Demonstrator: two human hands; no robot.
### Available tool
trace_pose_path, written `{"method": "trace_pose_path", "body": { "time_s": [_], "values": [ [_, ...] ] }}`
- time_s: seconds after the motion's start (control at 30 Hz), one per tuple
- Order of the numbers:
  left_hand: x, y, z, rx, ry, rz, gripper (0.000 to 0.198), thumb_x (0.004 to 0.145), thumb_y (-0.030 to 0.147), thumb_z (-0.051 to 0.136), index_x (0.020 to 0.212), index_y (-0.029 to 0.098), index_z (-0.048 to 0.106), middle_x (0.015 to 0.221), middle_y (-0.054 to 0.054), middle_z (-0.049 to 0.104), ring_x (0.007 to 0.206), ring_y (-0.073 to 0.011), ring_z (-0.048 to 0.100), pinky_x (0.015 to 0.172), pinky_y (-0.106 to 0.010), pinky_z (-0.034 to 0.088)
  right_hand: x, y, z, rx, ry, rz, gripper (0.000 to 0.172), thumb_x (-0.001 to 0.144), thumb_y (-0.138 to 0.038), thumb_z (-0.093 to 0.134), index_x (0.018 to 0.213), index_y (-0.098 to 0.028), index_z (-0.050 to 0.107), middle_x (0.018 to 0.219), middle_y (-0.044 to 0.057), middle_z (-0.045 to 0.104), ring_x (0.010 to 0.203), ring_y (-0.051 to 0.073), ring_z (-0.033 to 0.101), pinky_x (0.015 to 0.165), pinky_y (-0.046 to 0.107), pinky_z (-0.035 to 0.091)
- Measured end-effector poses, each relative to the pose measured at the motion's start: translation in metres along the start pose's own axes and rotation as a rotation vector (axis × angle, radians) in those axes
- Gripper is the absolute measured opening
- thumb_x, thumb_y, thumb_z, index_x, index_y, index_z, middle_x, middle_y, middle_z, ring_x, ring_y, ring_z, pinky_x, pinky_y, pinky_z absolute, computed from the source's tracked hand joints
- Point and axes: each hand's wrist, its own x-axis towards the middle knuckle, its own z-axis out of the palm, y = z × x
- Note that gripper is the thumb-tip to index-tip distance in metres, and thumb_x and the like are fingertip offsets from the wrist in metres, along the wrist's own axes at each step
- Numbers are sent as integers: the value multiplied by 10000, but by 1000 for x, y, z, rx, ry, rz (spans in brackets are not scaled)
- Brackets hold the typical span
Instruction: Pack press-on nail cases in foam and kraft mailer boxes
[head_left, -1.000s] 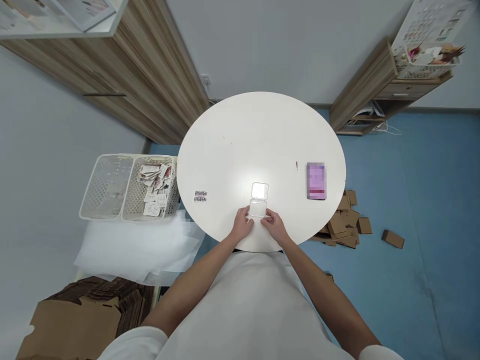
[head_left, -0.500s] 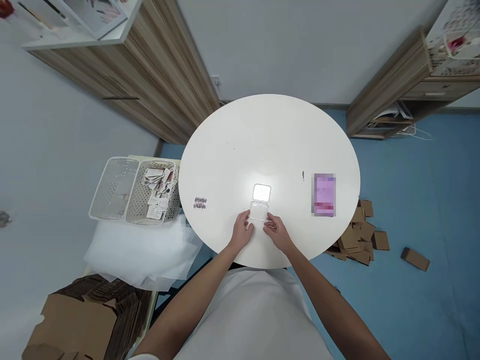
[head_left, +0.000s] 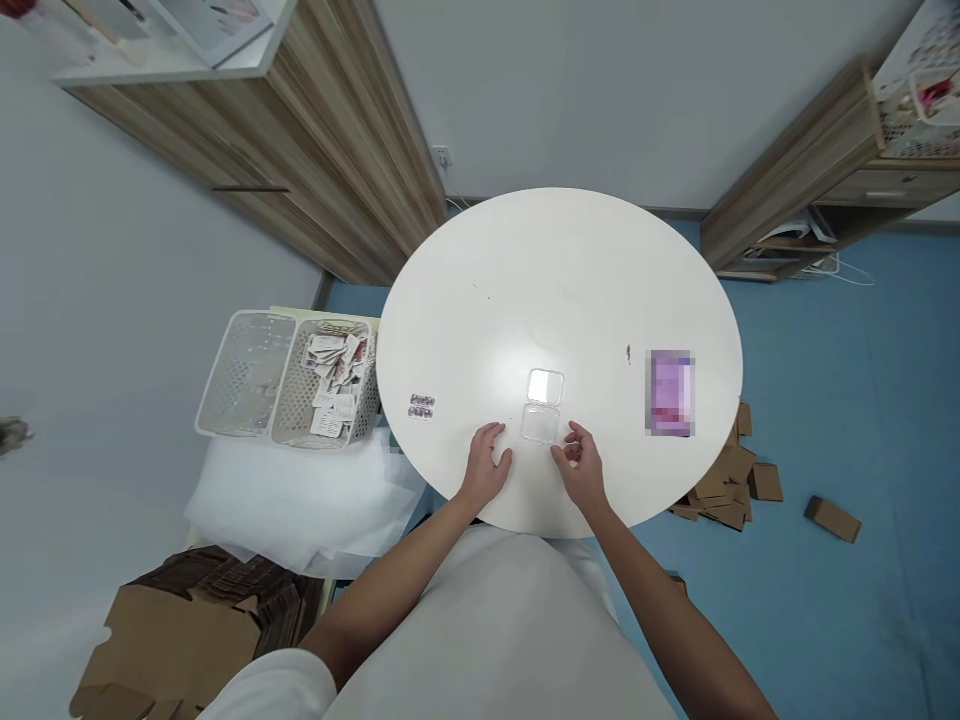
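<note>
A small clear plastic case lies on the white oval table with its lid folded back, away from me. Left of it, my left hand rests near the table's front with thumb and fingers apart, holding nothing. On the case's right side, my right hand has its fingers curved and spread, with a gap to the case and nothing visible in it. Farther left lies a small sheet of press-on nails or similar shiny dark pieces, too small to make out surely. A blurred purple packet lies at the right.
White baskets, one with paper cards, stand left of the table. Below them are white translucent sheets and stacked cardboard boxes. Flattened cardboard lies on the floor at right. Wooden cabinets stand behind.
Both hands have let go of the clear case's sides and moved apart from it. The case lies open as before. The whole view has shifted slightly.
</note>
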Motion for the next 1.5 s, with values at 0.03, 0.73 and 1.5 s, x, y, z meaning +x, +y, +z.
{"method": "trace_pose_path", "body": {
  "time_s": [0.03, 0.73, 1.5],
  "values": [
    [1, -6, -13, 38, 20, 28, 385, 775, 213, 478, 1158, 240, 444, 1226, -75, 405, 1154, -218, 371, 901, -373, 371, -2, -8, 7, -31, -4, -50, 501, 720, -389, 546, 1178, -243, 407, 922, 32, 479, 706, 137, 478, 712, 349, 467],
    [83, -90, -166, 506, -240, 21, 644, 696, 239, 608, 1264, 233, 305, 1081, -71, 420, 856, -186, 544, 598, -242, 409, 39, -65, 221, -912, -270, -217, 586, 687, -263, 607, 1217, -234, 360, 1115, 95, 413, 1027, 257, 400, 790, 371, 403],
    [67, -97, -161, 258, -188, 193, 688, 716, 182, 559, 1314, 220, 221, 1081, -69, 445, 798, -163, 527, 664, -294, 456, 34, -56, 202, -325, -283, -117, 528, 707, -201, 548, 1211, -251, 397, 1085, 45, 483, 846, 145, 513, 823, 353, 433]
  ]
}}
